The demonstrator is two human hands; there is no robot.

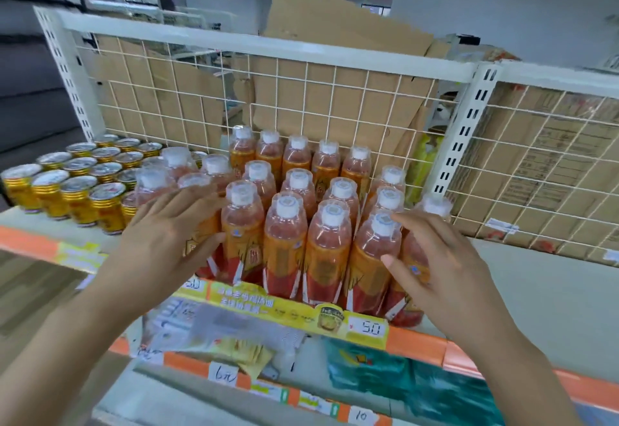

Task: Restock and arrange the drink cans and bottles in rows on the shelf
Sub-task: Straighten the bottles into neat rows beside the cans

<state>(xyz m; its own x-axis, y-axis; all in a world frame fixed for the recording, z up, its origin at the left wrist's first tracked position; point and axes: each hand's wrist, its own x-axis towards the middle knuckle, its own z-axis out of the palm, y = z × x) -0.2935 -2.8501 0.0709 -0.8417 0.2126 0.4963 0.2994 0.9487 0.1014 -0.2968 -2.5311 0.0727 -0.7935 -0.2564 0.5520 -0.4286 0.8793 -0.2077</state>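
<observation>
Bottles (284, 248) packed in rows at shelf (536, 291) front edge, cans (77, 187) just left.
Left hand (160, 241) and right hand (442, 258) flank the block, fingers spread, gripping nothing; shelf room to right; wire grid (335, 100) behind.

Glossy clear plastic bottles (284, 244), shiny metal cans (77, 197), matt cardboard (335, 23).

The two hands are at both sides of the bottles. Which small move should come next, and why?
Probably push both hands inward to tighten the front row of bottles. The left hand lies flat against its left end, and the right hand touches the rightmost bottle, which seems slightly out of line.
</observation>
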